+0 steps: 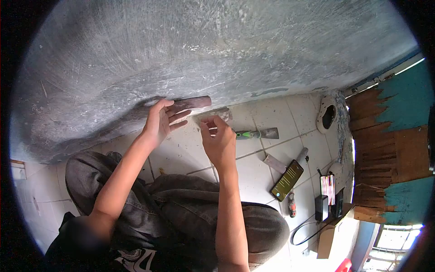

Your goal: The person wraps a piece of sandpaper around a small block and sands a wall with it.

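A person in dark trousers sits with folded legs on a white tiled floor, facing a scuffed grey wall. The left hand has a light grip on one end of a dark brown strip, curled like sandpaper, at the foot of the wall; its other fingers are spread loosely below. The right hand, just to the right and nearer, is half curled, with a gap between thumb and forefinger; whether its grip has hold of anything, I cannot tell. Its fingertips overlap a dusty pale patch on the floor.

To the right of that hand lies a scraper with a green and grey handle, its handle end partly hidden by the hand. Farther right and nearer, a lit phone overlaps a brownish curled piece, with an orange-handled tool just beside the phone. At the far right sits a pale shoe. Near right are a small black box, a loose cable and a cardboard box, beside a splintered teal and brown board
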Motion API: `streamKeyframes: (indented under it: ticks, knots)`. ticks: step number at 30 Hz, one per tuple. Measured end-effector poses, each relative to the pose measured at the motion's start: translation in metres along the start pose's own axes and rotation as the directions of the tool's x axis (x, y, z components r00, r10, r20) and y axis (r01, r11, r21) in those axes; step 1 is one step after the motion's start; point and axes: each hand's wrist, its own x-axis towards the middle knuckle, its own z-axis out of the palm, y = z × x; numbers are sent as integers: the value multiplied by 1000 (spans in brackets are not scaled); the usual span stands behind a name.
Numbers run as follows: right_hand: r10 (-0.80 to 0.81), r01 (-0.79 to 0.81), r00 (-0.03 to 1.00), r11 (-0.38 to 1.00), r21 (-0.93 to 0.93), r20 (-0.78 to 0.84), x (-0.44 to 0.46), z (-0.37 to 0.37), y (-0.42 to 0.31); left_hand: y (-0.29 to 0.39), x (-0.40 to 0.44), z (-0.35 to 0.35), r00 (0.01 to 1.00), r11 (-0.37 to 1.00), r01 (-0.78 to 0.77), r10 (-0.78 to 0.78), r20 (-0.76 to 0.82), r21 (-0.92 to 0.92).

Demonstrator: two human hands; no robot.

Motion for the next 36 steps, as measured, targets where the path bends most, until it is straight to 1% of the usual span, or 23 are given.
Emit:
streamKeyframes:
  ticks: [6,9,11,13,15,16,18,19,21,22,24,26,28,30,31,33,36]
  knots:
    - [7,-7,1000,1000,18,21,0,0,1,0,0,0,1000,1000,5,-5,10,11]
    - [-24,24,1000,1000,0,12,-1,0,1,0,3,-1,1000,1000,19,-19,11,-6]
    - [30,-29,999,1000,-7,43,-1,-3,-8,-2,2,-4,1000,1000,16,-16,-7,-23]
    - [-15,15,1000,1000,-5,7,-1,4,-3,0,2,-1,1000,1000,1,-2,24,19]
    - [5,-4,998,1000,-15,61,-1,0,-7,4,4,2,999,1000,18,-19,39,9]
    - [-20,22,999,999,-39,47,-1,0,-6,5,5,1,999,1000,31,-31,34,0]
    - [-13,17,999,998,-64,53,-3,1,-2,3,4,1,998,999,51,-51,25,-8]
    - [-9,14,998,997,-76,66,-3,0,-3,7,3,0,991,995,85,-80,103,-46]
    - [11,-6,997,998,-56,77,-4,-3,-5,19,-2,-3,962,990,109,-82,260,-91]
    - [13,-9,997,999,-48,80,-4,-2,-5,25,-7,-1,963,990,108,-83,256,-88]
    - [20,-18,996,999,-34,87,-4,0,-6,33,-15,2,944,986,76,-24,329,-146]
    - [-20,26,996,997,-71,87,-3,-1,-7,30,-9,0,950,988,79,-35,310,-132]
    - [-11,18,996,997,-78,94,-4,-1,-7,21,-2,-3,954,990,79,-41,297,-118]
    - [-7,15,996,996,-83,94,-5,-1,-7,12,4,-5,977,994,65,-44,210,-90]
    - [-20,28,996,996,-82,92,-5,-1,-6,15,1,-5,975,994,64,-43,216,-90]
    - [-30,37,996,996,-87,88,-5,-4,-5,21,-5,-6,950,983,88,-34,309,-162]
    - [-30,41,994,995,-96,105,-5,0,-3,22,-6,-3,957,987,87,-46,285,-134]
